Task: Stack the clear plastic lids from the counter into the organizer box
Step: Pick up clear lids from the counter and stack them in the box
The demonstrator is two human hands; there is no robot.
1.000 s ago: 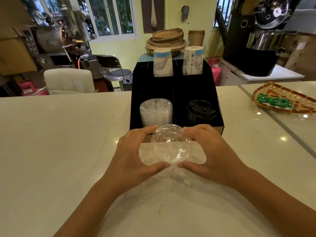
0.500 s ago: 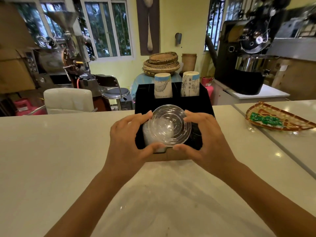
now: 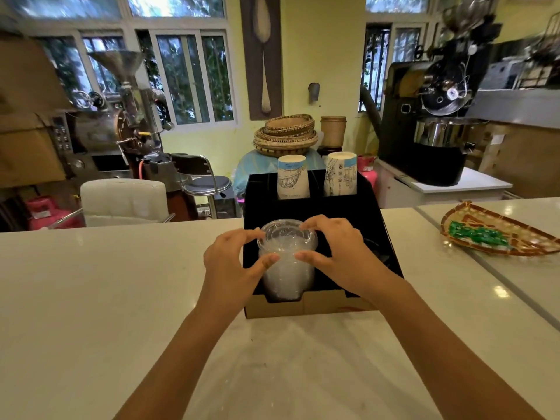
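A black organizer box (image 3: 312, 207) with a brown cardboard front stands on the white counter ahead of me. In its front left compartment is a tall stack of clear plastic lids (image 3: 286, 274). A clear domed lid (image 3: 285, 234) lies on top of that stack, pinched at its rim from both sides. My left hand (image 3: 235, 262) grips it on the left and my right hand (image 3: 336, 253) on the right. Black lids in the front right compartment are mostly hidden behind my right hand.
Two paper cup stacks (image 3: 293, 177) (image 3: 341, 174) stand in the box's rear compartments. A woven tray with green wrapped items (image 3: 497, 237) lies on the counter at right. Beyond the counter are a white chair (image 3: 124, 201), a stool and coffee roasting machines.
Both hands carried the clear lid forward from the counter, over the box front, and lowered it onto the stack in the front left compartment. The camera view tilted up.
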